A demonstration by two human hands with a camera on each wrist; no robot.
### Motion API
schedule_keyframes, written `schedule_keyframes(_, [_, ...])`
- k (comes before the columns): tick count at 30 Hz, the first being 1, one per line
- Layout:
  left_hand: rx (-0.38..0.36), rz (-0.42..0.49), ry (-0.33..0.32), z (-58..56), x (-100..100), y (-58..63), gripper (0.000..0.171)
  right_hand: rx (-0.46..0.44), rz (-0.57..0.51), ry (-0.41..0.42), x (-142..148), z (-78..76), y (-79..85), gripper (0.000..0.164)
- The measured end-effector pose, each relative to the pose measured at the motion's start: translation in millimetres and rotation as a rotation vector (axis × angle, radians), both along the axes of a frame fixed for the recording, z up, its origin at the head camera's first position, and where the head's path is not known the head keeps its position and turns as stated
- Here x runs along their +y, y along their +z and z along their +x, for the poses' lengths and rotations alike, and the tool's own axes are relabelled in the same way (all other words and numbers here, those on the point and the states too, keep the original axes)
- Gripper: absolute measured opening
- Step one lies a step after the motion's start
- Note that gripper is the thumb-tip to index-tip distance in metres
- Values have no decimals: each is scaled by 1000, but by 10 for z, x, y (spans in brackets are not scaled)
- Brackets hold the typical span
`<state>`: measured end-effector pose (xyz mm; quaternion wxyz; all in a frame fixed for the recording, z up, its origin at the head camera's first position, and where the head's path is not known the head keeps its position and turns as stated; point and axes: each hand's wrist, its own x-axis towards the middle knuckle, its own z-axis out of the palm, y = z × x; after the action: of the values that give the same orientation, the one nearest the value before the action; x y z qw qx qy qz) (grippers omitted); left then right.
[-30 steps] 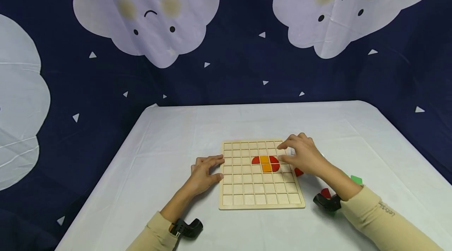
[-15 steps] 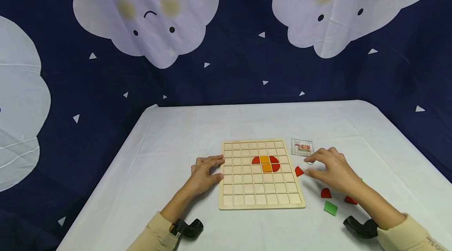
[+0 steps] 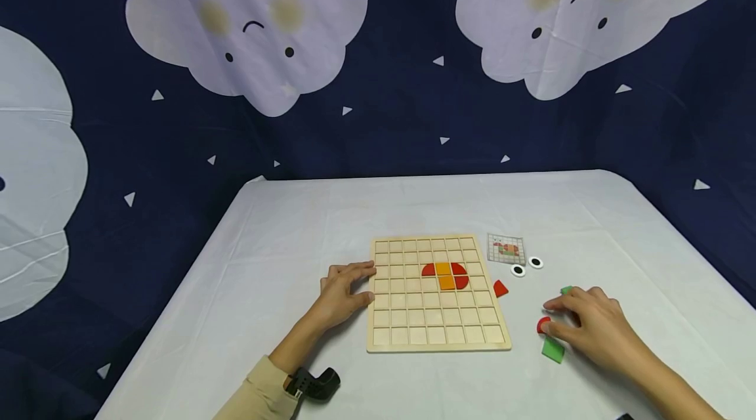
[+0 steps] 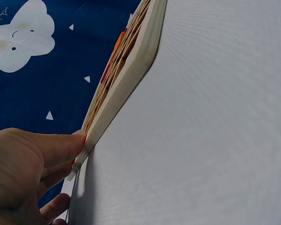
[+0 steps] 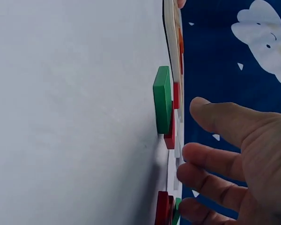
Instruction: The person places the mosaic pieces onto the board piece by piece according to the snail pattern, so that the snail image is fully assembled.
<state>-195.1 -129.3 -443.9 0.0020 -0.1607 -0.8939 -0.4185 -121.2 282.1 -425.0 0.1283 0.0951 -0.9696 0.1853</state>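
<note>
A wooden grid board (image 3: 407, 336) lies on the white table, with two orange squares (image 3: 446, 282) and several red rounded pieces (image 3: 428, 270) set in its cells. My left hand (image 3: 340, 296) touches the board's left edge with thumb and extended fingertips; the left wrist view shows the thumb (image 4: 68, 146) against that edge. Right of the board, my right hand (image 3: 599, 330) hovers over loose pieces, thumb and fingers apart and nothing between them. Its thumb partly covers a red piece (image 3: 540, 325) beside a green block (image 3: 553, 350). Another green piece (image 3: 566, 290) shows behind the fingers.
Beside the board's right edge lies a red piece (image 3: 501, 288). A printed pattern card (image 3: 506, 249) and two round eye pieces (image 3: 518, 270) sit farther back. In the right wrist view, another red piece (image 5: 162, 208) lies below the fingers. A dark cloud-print cloth (image 3: 390, 138) hangs behind the table.
My right hand has moved from above the board's right side, rightward and nearer, to the loose pieces. The card and eye pieces are uncovered. My left hand stays at the board.
</note>
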Motion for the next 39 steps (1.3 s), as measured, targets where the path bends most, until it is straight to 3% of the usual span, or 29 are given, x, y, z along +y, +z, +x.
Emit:
schedule_keyframes(5, [0,0,3,-2,1,-8,46,-50,21,-26,44,71,-35,32])
schedule_keyframes(12, [-5,1,-1,0,-1,-5,46,-36,37,-38,11,111,-64,32])
schedule_keyframes(25, [-3,-6,2,-7,-2,-13,47,153,66,101,-127,105,-132,31])
schedule_keyframes(39, [-3,-8,3,-5,-2,-8,47,132,106,37,-208,141,-128,32])
